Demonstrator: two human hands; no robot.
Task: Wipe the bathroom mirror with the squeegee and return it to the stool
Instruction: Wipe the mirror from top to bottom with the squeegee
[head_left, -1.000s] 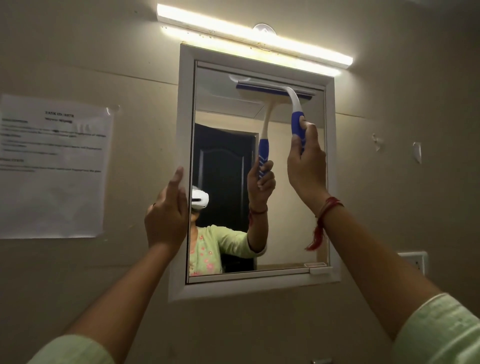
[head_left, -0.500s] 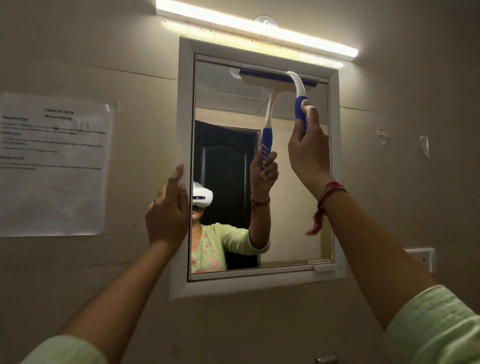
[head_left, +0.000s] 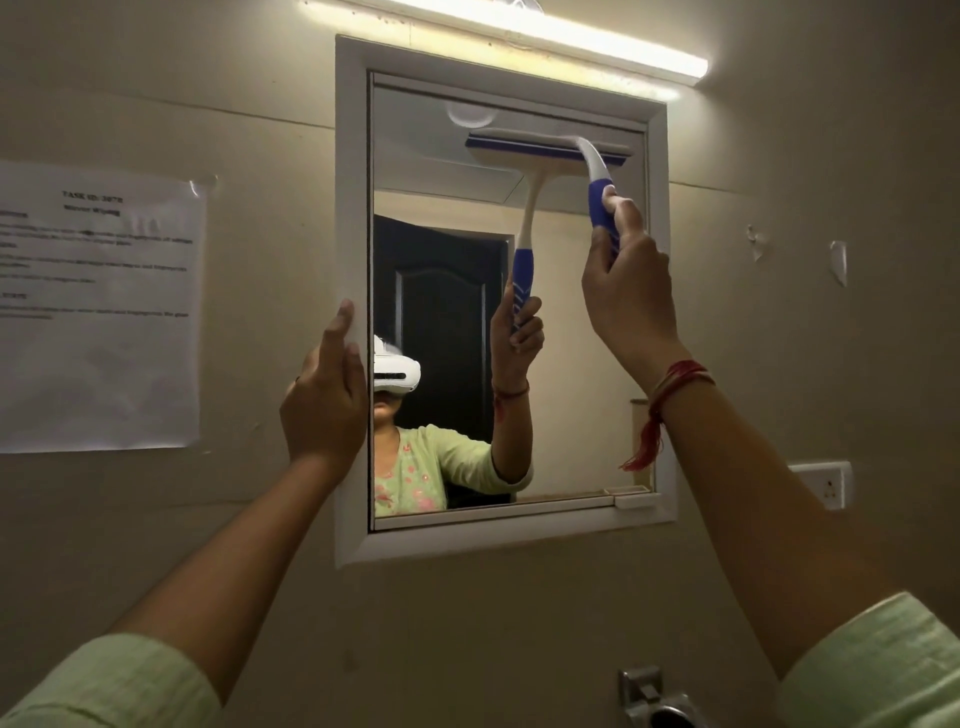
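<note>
A white-framed mirror hangs on the beige wall. My right hand grips the blue handle of a white and blue squeegee. Its blade lies flat against the glass near the top right of the mirror. My left hand presses on the mirror's left frame, fingers up, holding nothing. The stool is out of sight. The glass reflects the squeegee, an arm and a dark door.
A long lit tube lamp runs above the mirror. A taped paper sheet hangs on the wall at left. A white wall socket sits right of the mirror, and a metal fitting shows at the bottom edge.
The squeegee blade has come down a little from the top edge of the glass. My left hand stays on the frame. The camera has tilted so the mirror sits higher in view.
</note>
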